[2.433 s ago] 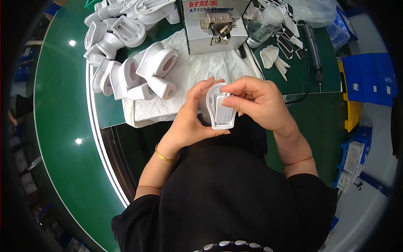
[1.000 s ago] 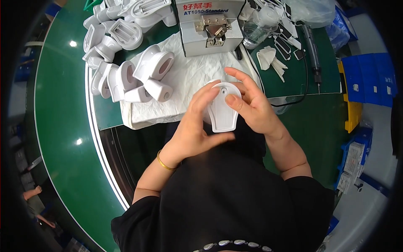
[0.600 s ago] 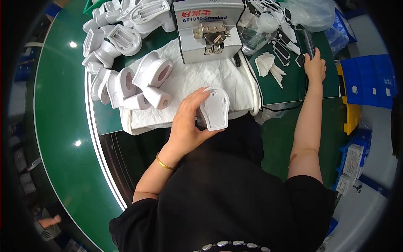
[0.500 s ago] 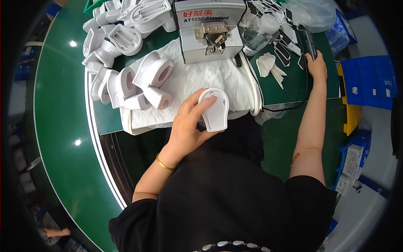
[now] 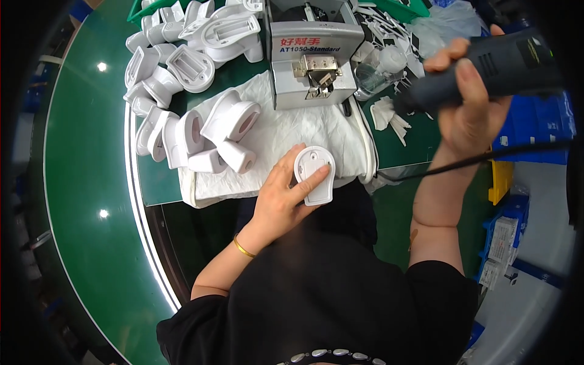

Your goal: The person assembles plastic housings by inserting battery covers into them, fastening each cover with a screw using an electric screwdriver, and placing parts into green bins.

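Observation:
My left hand [image 5: 277,198] grips a white plastic housing [image 5: 322,194] above the near edge of the white cloth. The housing's flat, recessed face is turned up, wide round end away from me, and a finger lies across it. My right hand [image 5: 471,115], raised at the far right, is wrapped round a dark electric screwdriver [image 5: 511,64]. The tool lies nearly level, its narrower end pointing left; its bit cannot be made out. A black cord [image 5: 462,163] crosses my right forearm. More white housings [image 5: 228,118] lie on the cloth to the left.
A grey screw feeder [image 5: 313,61] stands at the back of the cloth [image 5: 283,137]. To its right are a clear bottle [image 5: 368,79], crumpled white scraps [image 5: 389,115] and strewn small flat pieces. Blue bins [image 5: 535,121] and a yellow bin [image 5: 500,182] stand at the right.
My right hand has lifted the screwdriver from the table's right side, bringing it up and nearer the camera. On the housing, a left finger has shifted from its round end toward the right edge.

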Available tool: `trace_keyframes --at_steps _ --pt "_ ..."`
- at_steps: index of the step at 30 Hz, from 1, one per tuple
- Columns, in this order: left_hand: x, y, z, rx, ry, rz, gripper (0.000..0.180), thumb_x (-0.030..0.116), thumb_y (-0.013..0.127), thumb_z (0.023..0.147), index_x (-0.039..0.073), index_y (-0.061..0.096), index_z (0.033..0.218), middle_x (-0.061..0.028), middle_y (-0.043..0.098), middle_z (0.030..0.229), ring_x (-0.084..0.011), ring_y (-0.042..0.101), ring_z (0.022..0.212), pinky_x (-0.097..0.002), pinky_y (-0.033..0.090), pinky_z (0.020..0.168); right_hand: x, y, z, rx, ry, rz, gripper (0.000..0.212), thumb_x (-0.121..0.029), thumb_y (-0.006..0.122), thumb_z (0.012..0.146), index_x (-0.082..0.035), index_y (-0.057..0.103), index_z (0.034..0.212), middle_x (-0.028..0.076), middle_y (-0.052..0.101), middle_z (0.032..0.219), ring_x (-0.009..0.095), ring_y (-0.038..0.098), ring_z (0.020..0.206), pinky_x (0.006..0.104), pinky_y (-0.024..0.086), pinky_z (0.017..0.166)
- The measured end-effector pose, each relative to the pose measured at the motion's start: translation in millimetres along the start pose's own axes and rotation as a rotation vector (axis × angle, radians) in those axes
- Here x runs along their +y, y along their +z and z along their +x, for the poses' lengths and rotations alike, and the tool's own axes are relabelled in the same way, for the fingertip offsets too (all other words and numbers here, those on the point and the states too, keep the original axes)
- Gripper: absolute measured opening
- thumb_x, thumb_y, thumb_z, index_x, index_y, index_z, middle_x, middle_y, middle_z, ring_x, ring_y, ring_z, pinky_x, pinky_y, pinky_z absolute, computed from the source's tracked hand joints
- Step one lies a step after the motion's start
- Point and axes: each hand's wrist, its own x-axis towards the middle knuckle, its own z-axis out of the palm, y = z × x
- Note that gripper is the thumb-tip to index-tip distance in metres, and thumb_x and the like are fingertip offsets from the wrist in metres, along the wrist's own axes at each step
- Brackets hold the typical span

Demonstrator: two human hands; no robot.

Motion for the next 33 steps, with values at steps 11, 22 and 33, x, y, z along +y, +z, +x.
trace_keyframes --at_steps 11,22,33 --pt "-1.8 0.6 -1.1 -0.012 0.013 -0.039 0.077 0.008 0.086 0.059 0.024 0.064 0.13 -0.0243 0.047 0.14 -0.0419 0.051 0.126 -0.0447 0.047 0.101 19.0 77.7 19.0 -0.097 0.296 0.109 0.048 0.001 0.067 0.082 0.004 0.045 0.124 0.009 0.061 0.075 0.018 0.063 0.065 0.0306 0.053 0.063" --pt "-3.3 0.6 -0.6 -0.005 0.02 -0.067 0.077 0.009 0.085 0.059 0.023 0.062 0.132 -0.0248 0.046 0.14 -0.0428 0.05 0.127 -0.0452 0.046 0.102 7.9 65.5 -15.9 -0.282 0.283 0.352 0.048 -0.005 0.055 0.089 -0.003 0.038 0.134 0.008 0.053 0.079 0.018 0.054 0.069 0.0353 0.047 0.069" --pt "-1.5 -1.0 -0.3 0.01 0.019 -0.062 0.074 0.009 0.084 0.061 0.021 0.062 0.131 -0.0248 0.047 0.14 -0.0436 0.05 0.126 -0.0454 0.047 0.101 -35.5 63.9 -52.0 -0.427 0.235 -0.167 0.047 -0.017 0.067 0.087 -0.008 0.041 0.124 0.006 0.055 0.074 0.018 0.054 0.064 0.0362 0.047 0.066"
